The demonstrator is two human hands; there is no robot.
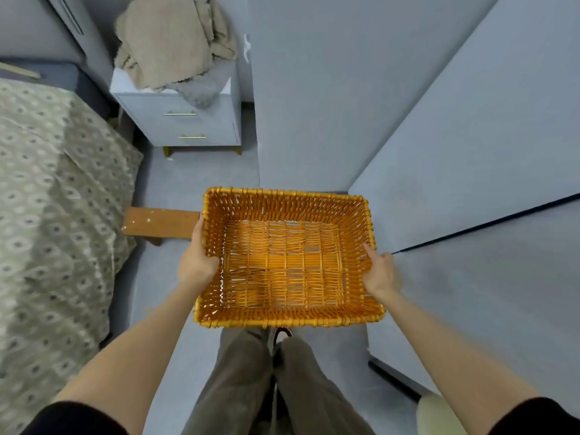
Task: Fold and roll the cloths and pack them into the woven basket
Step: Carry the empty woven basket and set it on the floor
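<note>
Grey floor (194, 171) runs between a bed (47, 199) with a patterned cover on your left and tall grey cabinet doors (470, 120) on your right. Ahead, a small nightstand (188, 124) carries the cloths (169, 42), a crumpled beige heap with what may be a grey one beneath; the view is too soft to be sure. You hold the woven basket (282, 321) level above your legs, empty and well apart from that heap. Your left hand (197, 262) grips its left wall, thumb inside; your right hand (381, 271) grips the right wall likewise. Folding looks not yet begun. Next you need a flat spot for the basket, freeing both hands for the cloths.
</note>
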